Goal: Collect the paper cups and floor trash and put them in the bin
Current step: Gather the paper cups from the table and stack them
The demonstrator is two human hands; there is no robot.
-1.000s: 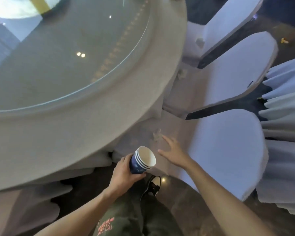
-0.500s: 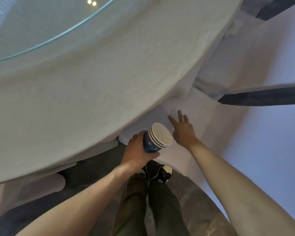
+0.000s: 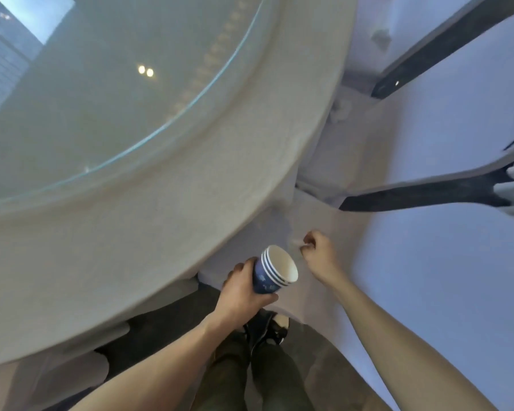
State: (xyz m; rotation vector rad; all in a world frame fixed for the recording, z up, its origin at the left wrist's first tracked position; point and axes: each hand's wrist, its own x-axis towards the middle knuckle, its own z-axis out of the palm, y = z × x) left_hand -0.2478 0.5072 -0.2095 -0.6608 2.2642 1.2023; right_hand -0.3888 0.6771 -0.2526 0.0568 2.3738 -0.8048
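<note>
My left hand [image 3: 240,287] grips a stack of blue paper cups [image 3: 272,271] with white rims, tilted so the open mouth faces up and right. Just to its right, my right hand [image 3: 319,253] is closed, pinching a small white scrap of paper [image 3: 298,242] lifted off the white chair seat [image 3: 258,232]. The scrap is blurred and partly hidden by my fingers. No bin shows in this view.
A large round table [image 3: 161,226] with a beige cloth and a glass top fills the left and centre. White-covered chairs [image 3: 445,277] crowd the right. More crumpled scraps [image 3: 340,109] lie on the farther chair seats. My legs and shoes [image 3: 267,327] stand on the dark floor below.
My right hand went from spread open over the chair seat to a closed pinch on the white scrap. The left hand kept hold of the cup stack. The camera tilted.
</note>
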